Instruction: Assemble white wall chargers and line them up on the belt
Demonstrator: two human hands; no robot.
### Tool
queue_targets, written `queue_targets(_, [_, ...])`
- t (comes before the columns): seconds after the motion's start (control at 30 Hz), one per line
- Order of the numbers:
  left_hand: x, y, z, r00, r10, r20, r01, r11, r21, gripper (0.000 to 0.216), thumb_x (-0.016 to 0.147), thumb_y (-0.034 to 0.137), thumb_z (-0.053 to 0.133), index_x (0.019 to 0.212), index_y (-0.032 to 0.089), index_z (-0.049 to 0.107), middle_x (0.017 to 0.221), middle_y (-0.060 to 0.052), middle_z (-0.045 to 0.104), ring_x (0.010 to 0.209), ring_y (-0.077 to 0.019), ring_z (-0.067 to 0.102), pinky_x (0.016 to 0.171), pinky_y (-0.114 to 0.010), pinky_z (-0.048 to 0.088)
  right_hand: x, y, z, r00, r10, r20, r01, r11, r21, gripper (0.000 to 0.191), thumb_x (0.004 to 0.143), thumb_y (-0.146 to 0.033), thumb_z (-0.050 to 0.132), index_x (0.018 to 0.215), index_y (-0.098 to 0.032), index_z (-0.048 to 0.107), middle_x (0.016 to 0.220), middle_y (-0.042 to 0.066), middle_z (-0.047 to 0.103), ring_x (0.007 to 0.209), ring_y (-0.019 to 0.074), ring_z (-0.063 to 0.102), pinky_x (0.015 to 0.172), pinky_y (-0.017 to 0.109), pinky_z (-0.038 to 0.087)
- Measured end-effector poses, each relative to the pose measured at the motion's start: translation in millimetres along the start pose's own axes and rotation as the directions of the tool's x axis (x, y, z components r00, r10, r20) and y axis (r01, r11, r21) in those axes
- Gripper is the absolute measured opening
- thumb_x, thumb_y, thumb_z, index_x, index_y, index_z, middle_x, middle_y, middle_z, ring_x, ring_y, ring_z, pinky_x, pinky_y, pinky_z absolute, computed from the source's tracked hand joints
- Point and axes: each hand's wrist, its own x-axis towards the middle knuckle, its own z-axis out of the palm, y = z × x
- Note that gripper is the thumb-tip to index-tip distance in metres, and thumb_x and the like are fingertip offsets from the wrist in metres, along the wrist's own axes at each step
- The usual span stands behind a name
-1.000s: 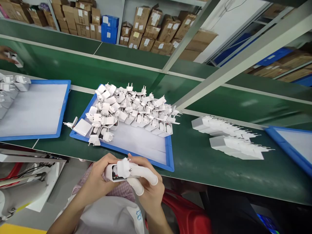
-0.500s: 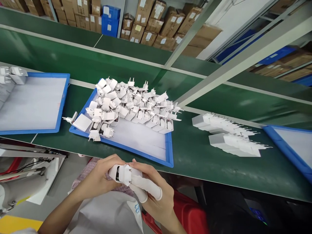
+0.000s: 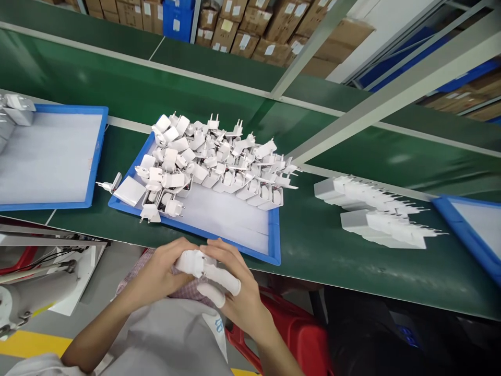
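Observation:
A white plug charger [image 3: 192, 262] is gripped between both hands, low in front of my body. My left hand [image 3: 166, 271] closes around its housing from the left. From the other side my right hand [image 3: 245, 300] presses on it, with white finger cots [image 3: 223, 278] on two fingers. Part of the charger is covered by the fingers. Just beyond the hands lies a blue-rimmed tray [image 3: 219, 241] with a heap of white plug parts and open housings [image 3: 219, 162]. A flat white piece [image 3: 130, 191] rests on the tray's left rim.
Two rows of white chargers with pins [image 3: 383, 227] stand on the green bench [image 3: 309, 261] at right. Other blue-rimmed trays sit at far left [image 3: 50, 162] and far right [image 3: 469, 230]. A slanted metal post [image 3: 376, 112] rises behind. A red chair [image 3: 297, 334] is below.
The dark gap that showed in the charger between housing and plug part is no longer visible. Both hands have shifted slightly up and left in view, while the camera view has also moved.

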Motion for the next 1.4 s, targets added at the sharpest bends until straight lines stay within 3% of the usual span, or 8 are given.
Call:
queue_targets(0.27, [6,-44,-9,0.998,0.006,-0.070,0.009,0.977,0.213,0.044,0.084,0.013,0.064,0.127,0.023,0.067,0.109,-0.008,0.072,0.099,-0.0250,0.051,0.088,-0.037,0.050,1,46,44,0.995,-0.029,-0.093,0.025,0.999,-0.036,0.044,0.096,-0.015,0.059,0.137,-0.031,0.053,0.114,0.008,0.071,0.096,0.0238,0.065,0.077,0.042,0.061])
queue_targets(0.33, [2,-39,-19,0.997,-0.079,-0.009,0.079,0.990,0.120,0.047,0.088,0.024,0.065,0.135,0.023,0.063,0.113,-0.008,0.071,0.091,-0.0225,0.056,0.084,-0.035,0.051,3,47,46,0.997,-0.044,-0.068,0.042,0.999,-0.029,0.040,0.096,-0.015,0.059,0.132,-0.031,0.057,0.113,0.007,0.071,0.095,0.0237,0.064,0.077,0.042,0.061])
queue_targets(0.43, [3,-32,-29,0.964,-0.249,0.096,0.263,0.945,-0.196,0.044,0.098,0.044,0.053,0.131,0.019,0.067,0.080,-0.004,0.070,0.065,-0.0168,0.057,0.065,-0.028,0.050,5,45,43,0.997,-0.042,-0.060,0.040,0.998,-0.040,0.036,0.095,-0.016,0.061,0.127,-0.032,0.061,0.112,0.006,0.072,0.094,0.0238,0.063,0.077,0.042,0.060])
queue_targets(0.6, [13,-35,-23,0.895,-0.406,0.187,0.445,0.779,-0.441,0.050,0.089,0.054,0.067,0.120,0.016,0.074,0.062,-0.001,0.068,0.053,-0.0159,0.063,0.056,-0.026,0.053,-3,37,40,0.982,0.168,-0.081,-0.162,0.984,0.080,0.025,0.095,-0.020,0.061,0.117,-0.029,0.069,0.115,0.006,0.073,0.096,0.0218,0.068,0.081,0.038,0.060])
queue_targets(0.8, [17,-34,-23,0.862,-0.421,0.283,0.507,0.724,-0.467,0.051,0.078,0.058,0.078,0.108,0.016,0.079,0.086,-0.008,0.077,0.059,-0.0155,0.069,0.061,-0.027,0.060,-16,31,41,0.748,0.663,0.020,-0.556,0.611,0.564,0.023,0.093,-0.038,0.064,0.111,-0.024,0.070,0.103,0.007,0.075,0.069,0.0163,0.067,0.056,0.027,0.057])
queue_targets(1.1, [15,-36,-19,0.849,-0.448,0.282,0.528,0.690,-0.495,0.041,0.083,0.052,0.076,0.107,0.018,0.078,0.113,-0.009,0.070,0.059,-0.0090,0.068,0.061,-0.023,0.060,-13,31,38,0.564,0.789,0.244,-0.578,0.166,0.799,0.028,0.073,-0.043,0.084,0.092,-0.024,0.075,0.114,0.008,0.071,0.077,0.0183,0.067,0.054,0.025,0.058])
queue_targets(1.23, [15,-33,-22,0.840,-0.436,0.323,0.543,0.665,-0.512,0.042,0.082,0.053,0.077,0.109,0.021,0.078,0.121,-0.008,0.065,0.064,-0.0087,0.069,0.064,-0.023,0.061,-12,30,37,0.486,0.816,0.313,-0.648,0.096,0.756,0.031,0.072,-0.047,0.084,0.090,-0.023,0.074,0.128,0.009,0.065,0.063,0.0127,0.062,0.051,0.028,0.058])
queue_targets(1.4, [16,-34,-23,0.835,-0.436,0.336,0.551,0.656,-0.516,0.043,0.082,0.051,0.077,0.114,0.022,0.077,0.119,-0.008,0.064,0.071,-0.0121,0.069,0.068,-0.025,0.062,-10,27,36,0.536,0.803,0.261,-0.685,0.233,0.690,0.023,0.084,-0.046,0.074,0.095,-0.026,0.073,0.127,0.006,0.066,0.045,0.0037,0.053,0.049,0.025,0.055])
